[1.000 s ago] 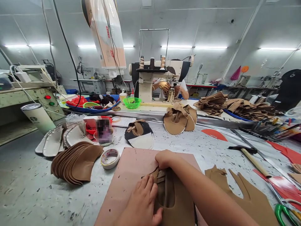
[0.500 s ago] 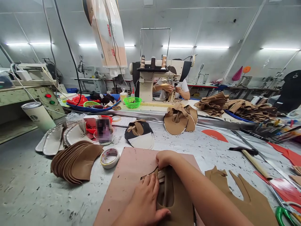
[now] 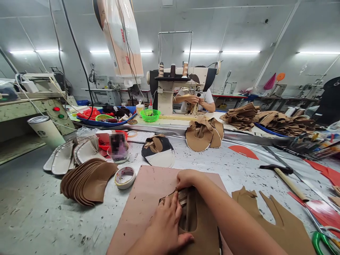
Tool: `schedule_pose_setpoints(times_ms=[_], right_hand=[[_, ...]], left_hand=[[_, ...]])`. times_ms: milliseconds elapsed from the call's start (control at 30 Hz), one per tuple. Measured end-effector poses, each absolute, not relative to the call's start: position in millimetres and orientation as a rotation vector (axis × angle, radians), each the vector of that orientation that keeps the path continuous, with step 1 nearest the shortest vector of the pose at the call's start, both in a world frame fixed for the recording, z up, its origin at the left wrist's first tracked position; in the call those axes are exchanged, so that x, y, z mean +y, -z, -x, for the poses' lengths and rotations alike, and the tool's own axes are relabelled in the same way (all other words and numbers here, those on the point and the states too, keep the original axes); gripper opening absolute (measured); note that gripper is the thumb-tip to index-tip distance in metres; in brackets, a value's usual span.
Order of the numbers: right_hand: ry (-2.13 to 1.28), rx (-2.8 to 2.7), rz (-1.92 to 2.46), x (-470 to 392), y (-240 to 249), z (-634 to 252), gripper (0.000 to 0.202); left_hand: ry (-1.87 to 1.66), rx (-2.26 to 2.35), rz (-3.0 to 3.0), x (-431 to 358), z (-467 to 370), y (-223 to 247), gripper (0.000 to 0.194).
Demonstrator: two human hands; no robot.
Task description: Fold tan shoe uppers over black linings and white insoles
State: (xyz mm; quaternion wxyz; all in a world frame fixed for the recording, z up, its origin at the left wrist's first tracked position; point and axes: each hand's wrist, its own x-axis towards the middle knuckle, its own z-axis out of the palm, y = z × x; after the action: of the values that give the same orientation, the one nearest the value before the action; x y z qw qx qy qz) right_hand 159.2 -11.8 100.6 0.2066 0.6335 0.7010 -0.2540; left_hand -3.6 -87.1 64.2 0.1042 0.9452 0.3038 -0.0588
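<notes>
A brown shoe upper [image 3: 204, 219] lies on a pinkish board [image 3: 138, 202] right in front of me. My left hand [image 3: 166, 217] rests flat on its left side, fingers stretched forward and thumb out to the side. At the far end of the piece, my right hand [image 3: 186, 179] is closed on its edge, with the forearm crossing over the upper's right side. The fingertips of that hand are hidden, so the exact grip does not show. Between the hands a curved opening with a pale lining strip is visible.
Left of the board are a tape roll [image 3: 125, 177] and stacked brown pieces [image 3: 87, 180]. To the right lie a cut brown piece [image 3: 273, 219], a hammer [image 3: 289, 182] and green-handled scissors [image 3: 317, 242]. Beyond, a co-worker's hands [image 3: 195, 100] work at a sewing machine [image 3: 166, 97].
The left hand's fingertips have slid slightly forward along the upper toward the right hand. The right hand stays closed at the far edge. The view has shifted very slightly.
</notes>
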Motion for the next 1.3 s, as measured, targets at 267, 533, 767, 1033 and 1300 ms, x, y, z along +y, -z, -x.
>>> schedule_pose_setpoints(times_ms=[267, 533, 767, 1033, 1300], right_hand=[[0.722, 1.974, -1.769, -13, -97, -163, 0.044], [0.758, 1.998, -1.773, -15, -97, -164, 0.054], [0.641, 1.981, -1.874, -20, -99, -156, 0.039], [0.533, 2.225, -1.993, -38, -94, -160, 0.02], [0.64, 2.462, -2.001, -62, -116, -176, 0.022]], left_hand=[[0.207, 0.94, -2.805, -87, -3, -70, 0.088], [0.112, 0.941, -2.758, -79, -5, -78, 0.063], [0.068, 0.938, -2.706, -84, -3, -69, 0.071], [-0.287, 1.009, -2.18, -30, 22, -68, 0.035], [-0.315, 1.028, -2.066, -27, 17, -54, 0.023]])
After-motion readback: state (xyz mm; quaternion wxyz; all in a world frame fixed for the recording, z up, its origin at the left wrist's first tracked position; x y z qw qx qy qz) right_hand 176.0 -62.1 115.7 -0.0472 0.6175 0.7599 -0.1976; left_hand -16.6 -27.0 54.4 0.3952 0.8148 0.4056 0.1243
